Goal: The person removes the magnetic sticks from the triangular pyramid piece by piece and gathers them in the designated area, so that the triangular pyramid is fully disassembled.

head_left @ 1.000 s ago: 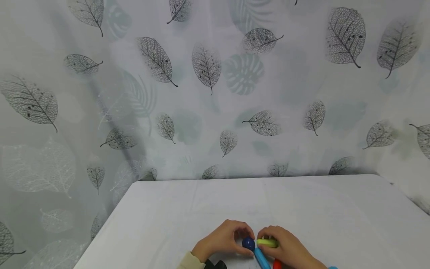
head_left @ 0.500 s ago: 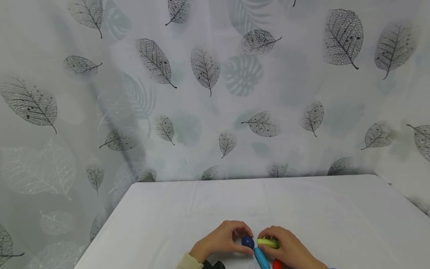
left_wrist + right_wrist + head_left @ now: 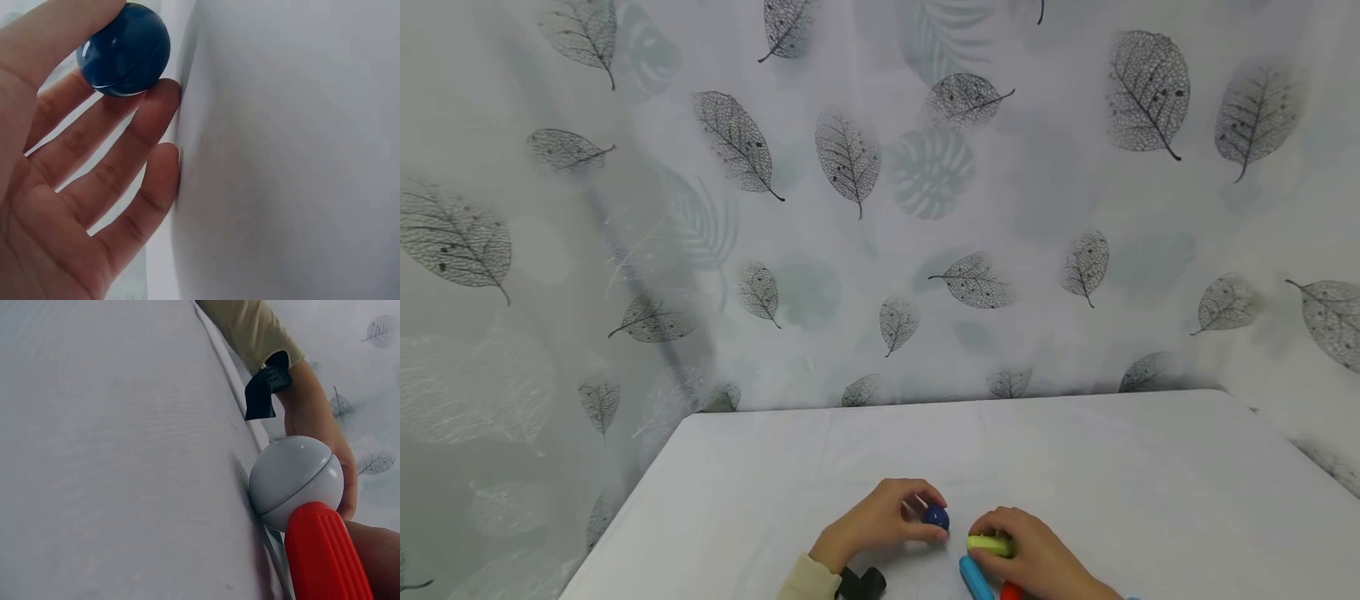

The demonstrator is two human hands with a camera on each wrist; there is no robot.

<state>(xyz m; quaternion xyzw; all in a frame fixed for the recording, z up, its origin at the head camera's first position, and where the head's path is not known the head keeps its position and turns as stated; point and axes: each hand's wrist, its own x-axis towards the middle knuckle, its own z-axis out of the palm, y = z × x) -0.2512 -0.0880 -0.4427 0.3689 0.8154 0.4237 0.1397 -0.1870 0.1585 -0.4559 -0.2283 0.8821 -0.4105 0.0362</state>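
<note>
"What does your left hand hold?"

"My left hand (image 3: 883, 517) pinches a glossy dark blue ball (image 3: 936, 517) between thumb and fingertips, roughly midway between the left and right edges of the white tabletop (image 3: 775, 467) and well apart from its far edge. I cannot tell whether the ball touches the surface."

"And your right?"

"My right hand (image 3: 1033, 552) grips a yellow-green stick (image 3: 990, 546), one end facing the tabletop's left edge, with a gap between stick and ball."

"What lies around it?"

"A light blue stick (image 3: 976, 578) just below the yellow-green one, slanting toward the near edge, and a red stick (image 3: 1011, 592) partly hidden by my right hand. The right wrist view shows the ribbed red stick meeting a pale grey ball (image 3: 297, 481)."

"And behind?"

"Leaf-print cloth (image 3: 820, 333) hangs beyond the far edge."
</note>
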